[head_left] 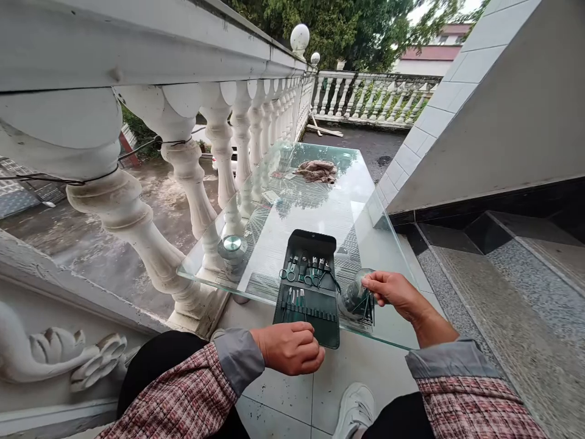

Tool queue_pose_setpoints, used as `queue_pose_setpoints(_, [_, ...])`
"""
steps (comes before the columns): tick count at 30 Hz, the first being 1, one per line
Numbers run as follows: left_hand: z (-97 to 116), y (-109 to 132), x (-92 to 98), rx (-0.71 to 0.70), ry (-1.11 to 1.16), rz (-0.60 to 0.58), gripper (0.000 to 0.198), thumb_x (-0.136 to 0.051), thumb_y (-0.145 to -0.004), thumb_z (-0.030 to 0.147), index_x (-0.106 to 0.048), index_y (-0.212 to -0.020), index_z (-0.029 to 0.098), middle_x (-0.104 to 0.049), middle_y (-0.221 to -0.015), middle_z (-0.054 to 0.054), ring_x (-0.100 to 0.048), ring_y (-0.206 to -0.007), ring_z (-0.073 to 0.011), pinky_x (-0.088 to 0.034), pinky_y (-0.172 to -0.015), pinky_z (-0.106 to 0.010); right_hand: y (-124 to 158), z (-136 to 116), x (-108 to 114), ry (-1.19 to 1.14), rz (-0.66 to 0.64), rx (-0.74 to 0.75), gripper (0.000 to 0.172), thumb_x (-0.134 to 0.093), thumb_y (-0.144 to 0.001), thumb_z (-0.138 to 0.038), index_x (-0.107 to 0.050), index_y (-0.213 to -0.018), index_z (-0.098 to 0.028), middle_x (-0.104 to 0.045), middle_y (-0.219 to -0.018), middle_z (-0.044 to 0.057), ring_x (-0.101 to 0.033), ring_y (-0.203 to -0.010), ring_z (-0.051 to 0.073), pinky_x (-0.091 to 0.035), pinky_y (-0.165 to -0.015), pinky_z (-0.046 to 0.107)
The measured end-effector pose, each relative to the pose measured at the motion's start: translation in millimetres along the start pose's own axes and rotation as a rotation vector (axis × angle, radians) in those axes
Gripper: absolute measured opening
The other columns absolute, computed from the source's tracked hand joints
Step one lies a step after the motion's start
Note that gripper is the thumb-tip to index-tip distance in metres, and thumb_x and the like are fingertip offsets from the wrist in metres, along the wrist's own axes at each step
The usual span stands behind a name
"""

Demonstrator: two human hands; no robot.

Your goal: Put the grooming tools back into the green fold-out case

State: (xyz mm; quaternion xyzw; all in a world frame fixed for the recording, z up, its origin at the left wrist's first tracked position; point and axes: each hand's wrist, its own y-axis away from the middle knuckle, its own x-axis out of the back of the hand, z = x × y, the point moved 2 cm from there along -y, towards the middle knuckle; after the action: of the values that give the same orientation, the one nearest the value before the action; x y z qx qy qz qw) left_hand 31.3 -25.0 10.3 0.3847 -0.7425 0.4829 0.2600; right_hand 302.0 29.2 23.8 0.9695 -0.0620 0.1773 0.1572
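Head view, looking down from a seated position on an outdoor terrace. A glass desk [329, 207] stands in front of the person, beside a white stone balustrade [183, 164].

An open manicure kit case [307, 305], dark green, lies flat near the near edge of the desk. Small scissors [289, 273] and clippers are held in its upper row of loops, and slimmer tools stand in the lower row.

The left hand [289, 347] sits at the near edge of the case, just touching or overlapping it. Its fingers are curled in and pressed together like a loose fist. Whether they grip anything cannot be told.

The right hand [392, 291] hovers over the desk just to the right of the case. Its thumb and forefinger pinch a few thin metal tools [368, 308], which hang downward above a round metal fitting [353, 299] seen through the glass. A matching fitting [233, 244] shows to the left of the case.

A crumpled brown rag [316, 171] lies at the far end of the desk, well apart from the case. Grey stone steps [503, 286] rise on the right. A white shoe [355, 410] rests on the tiled floor below.
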Motion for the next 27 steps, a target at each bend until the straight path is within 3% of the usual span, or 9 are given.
queue_pose_setpoints(9, [0.4,-0.8,-2.7,-0.008,0.005,-0.036,0.01,-0.055,-0.084,0.015,-0.062,-0.091,0.011,-0.056,-0.073,-0.002,-0.048,-0.061,-0.0092,-0.049,-0.081,-0.03,-8.9,9.9,1.7,0.322,0.142,0.046,0.015,-0.061,-0.064,-0.033,-0.06,-0.061,-0.019,-0.052,-0.049,-0.003,-0.048,-0.045,0.011,-0.041,-0.045,0.024])
queue_pose_setpoints(13, [1.3,0.9,-5.3,-0.016,0.021,-0.013,0.012,-0.054,-0.084,0.017,-0.063,-0.09,0.011,-0.057,-0.078,-0.004,-0.05,-0.064,-0.0102,-0.048,-0.084,-0.032,-6.0,0.7,3.9,0.464,0.261,0.124,0.009,-0.065,-0.062,-0.03,-0.063,-0.064,-0.021,-0.062,-0.072,0.003,-0.056,-0.067,0.016,-0.042,-0.058,0.026])
queue_pose_setpoints(16, [2.4,2.5,-7.8,-0.018,0.024,-0.017,0.013,-0.054,-0.085,0.018,-0.063,-0.09,0.011,-0.058,-0.083,-0.005,-0.051,-0.069,-0.0115,-0.046,-0.088,-0.034,4.9,-12.2,-8.4,0.488,0.328,0.232,0.017,-0.062,-0.066,-0.033,-0.065,-0.077,-0.02,-0.063,-0.089,0.005,-0.056,-0.073,0.017,-0.044,-0.064,0.028])
queue_pose_setpoints(18, [3.3,3.9,-10.1,-0.02,0.025,-0.036,0.012,-0.053,-0.086,0.02,-0.063,-0.088,0.013,-0.058,-0.085,-0.006,-0.051,-0.07,-0.0119,-0.046,-0.088,-0.034,14.3,-20.2,-29.0,0.397,0.249,0.265,0.021,-0.057,-0.071,-0.035,-0.065,-0.083,-0.019,-0.064,-0.084,0.004,-0.057,-0.065,0.015,-0.045,-0.059,0.027])
queue_pose_setpoints(20, [4.2,5.5,-13.1,-0.023,0.036,-0.069,0.013,-0.051,-0.087,0.021,-0.063,-0.085,0.014,-0.058,-0.086,-0.005,-0.051,-0.071,-0.0119,-0.045,-0.088,-0.033,22.3,-25.1,-58.0,0.258,-0.002,0.223,0.022,-0.052,-0.074,-0.036,-0.064,-0.084,-0.019,-0.062,-0.073,0.001,-0.055,-0.054,0.013,-0.045,-0.051,0.026])
queue_pose_setpoints(22, [5.0,7.1,-16.4,-0.027,0.051,-0.1,0.013,-0.05,-0.087,0.02,-0.062,-0.084,0.016,-0.058,-0.087,-0.005,-0.05,-0.072,-0.012,-0.045,-0.087,-0.033,27.2,-29.1,-84.8,0.173,-0.138,0.195,0.019,-0.051,-0.075,-0.031,-0.063,-0.085,-0.018,-0.06,-0.068,0.0,-0.056,-0.054,0.011,-0.047,-0.049,0.023])
queue_pose_setpoints(27, [5.8,9.4,-21.3,-0.037,0.071,-0.135,0.014,-0.05,-0.086,0.019,-0.063,-0.082,0.017,-0.058,-0.087,-0.004,-0.051,-0.073,-0.0125,-0.045,-0.087,-0.031,19.3,-36.1,-119.2,0.182,-0.154,0.128,0.018,-0.043,-0.081,-0.021,-0.06,-0.081,-0.016,-0.06,-0.068,0.0,-0.056,-0.05,0.007,-0.047,-0.047,0.018])
